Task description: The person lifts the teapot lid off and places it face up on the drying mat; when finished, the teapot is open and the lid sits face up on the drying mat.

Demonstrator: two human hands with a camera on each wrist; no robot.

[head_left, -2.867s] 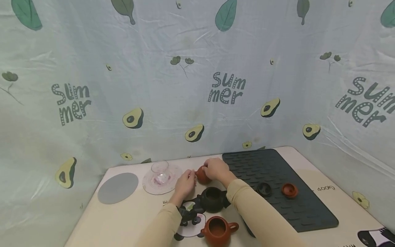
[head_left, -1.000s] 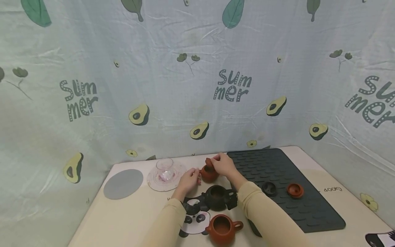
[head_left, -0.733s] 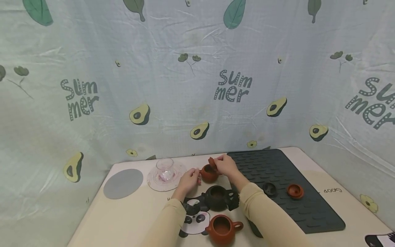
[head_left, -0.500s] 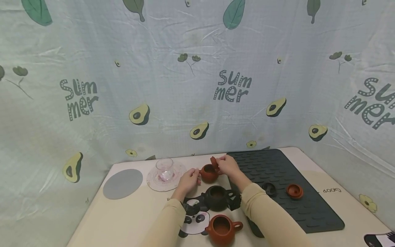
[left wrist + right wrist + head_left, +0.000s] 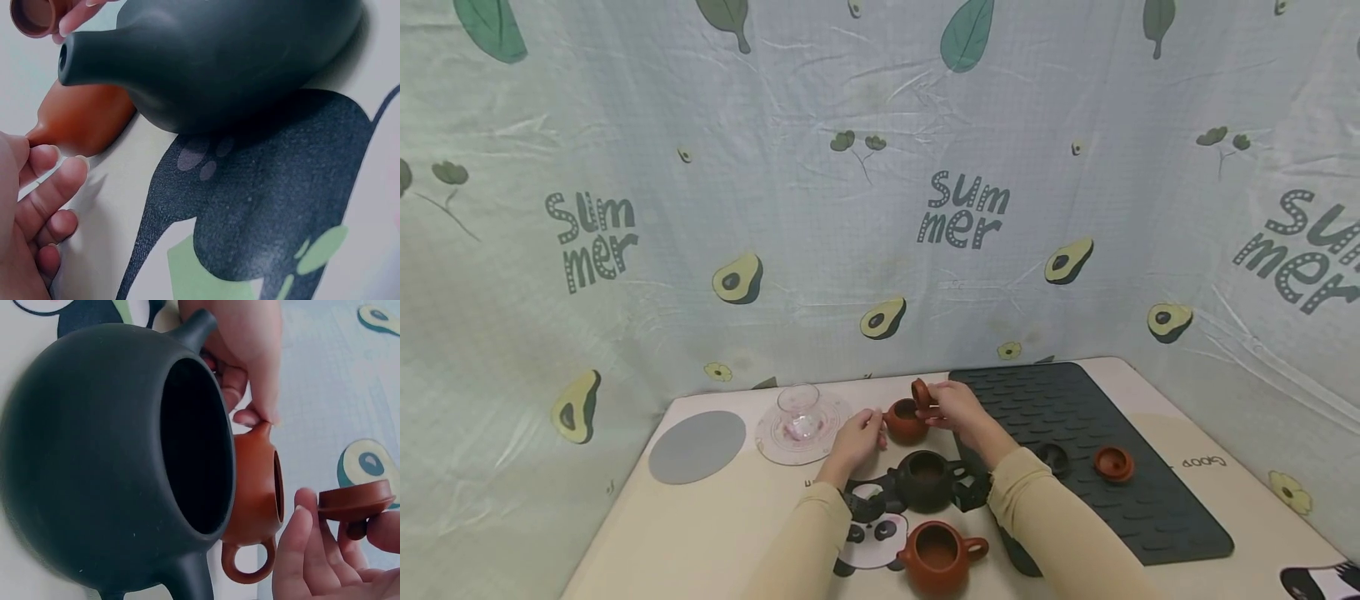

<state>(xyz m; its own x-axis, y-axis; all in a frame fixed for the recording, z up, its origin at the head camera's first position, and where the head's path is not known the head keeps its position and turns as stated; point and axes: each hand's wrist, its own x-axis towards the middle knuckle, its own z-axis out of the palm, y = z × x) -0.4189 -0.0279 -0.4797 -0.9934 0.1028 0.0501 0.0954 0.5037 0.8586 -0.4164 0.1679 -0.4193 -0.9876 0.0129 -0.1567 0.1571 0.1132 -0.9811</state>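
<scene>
A small reddish-brown teapot (image 5: pixel 904 427) stands uncovered at the back of the table. My left hand (image 5: pixel 857 442) pinches its spout (image 5: pixel 39 132) between thumb and forefinger, the other fingers loosely bent. Just above and right of the opening, my right hand (image 5: pixel 960 412) holds the teapot's lid (image 5: pixel 355 499) by its knob, tipped on edge with the hollow underside showing. Nearer me stands a black teapot (image 5: pixel 922 490), open-topped, its spout to the left. Closest is a larger reddish-brown teapot (image 5: pixel 937 560), also without a lid, its handle to the right.
On the dark ridged mat (image 5: pixel 1138 500) to the right lie a black lid (image 5: pixel 1055 457) and a reddish-brown lid (image 5: pixel 1113 464). A clear glass cup (image 5: pixel 800 412) stands on a round patterned coaster (image 5: pixel 772 450) at the back left, beside a grey oval (image 5: pixel 697 447).
My right hand has lifted the lid off the small teapot, moved it slightly right and turned its underside into view. The left hand keeps hold of the spout.
</scene>
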